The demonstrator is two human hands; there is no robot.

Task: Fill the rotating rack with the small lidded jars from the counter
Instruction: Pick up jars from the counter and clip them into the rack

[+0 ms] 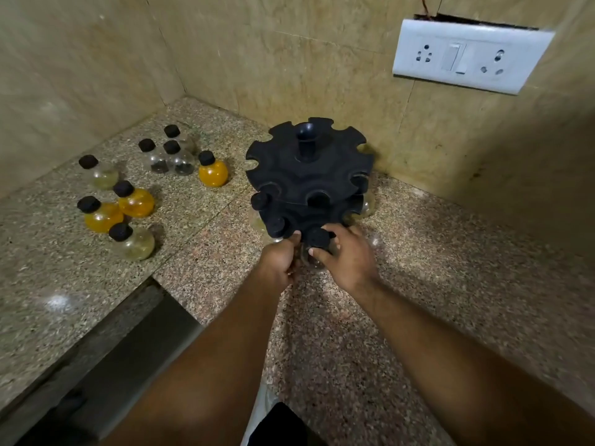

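At the near edge of the rack (309,169), both hands, left hand (279,262) and right hand (346,255), pinch a light, smooth, likely slippery clear jar (317,241), best held under its black lid.

No text, label, brand, number or sign can be read in this view. The black lids of the jars (132,201) on the counter are seen as plain, and no sticker or print is made out on their round bodies. Nothing is written on the black rack (309,169) so far as can be told. The white switch plate (470,56) on the wall is shown without markings that can be read.
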